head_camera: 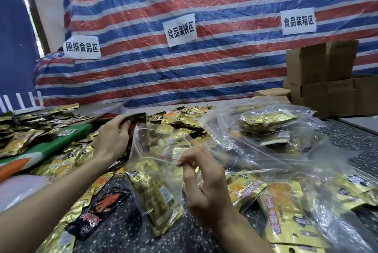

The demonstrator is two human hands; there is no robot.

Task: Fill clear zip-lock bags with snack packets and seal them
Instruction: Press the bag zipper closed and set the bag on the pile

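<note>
Our right hand [201, 181] pinches the red rim of the zip-lock bag [155, 187]; it hangs lengthwise over the table [126, 230], mouth up and away, our left hand [113, 140] gripping a dark packet [136, 118] at the opening.

Backdrop: red, white and blue striped plastic tarpaulin [204, 64], hung and creased. Three white paper signs with black characters taped on it: left [82, 47], middle [180, 29], right [298, 20]. Brown cardboard boxes [321, 64] stacked at far right. Dark speckled stone-look worktop [122, 230]. Green and orange sheet [51, 148] lies at its left edge. White slatted rail [20, 101] far left.
</note>
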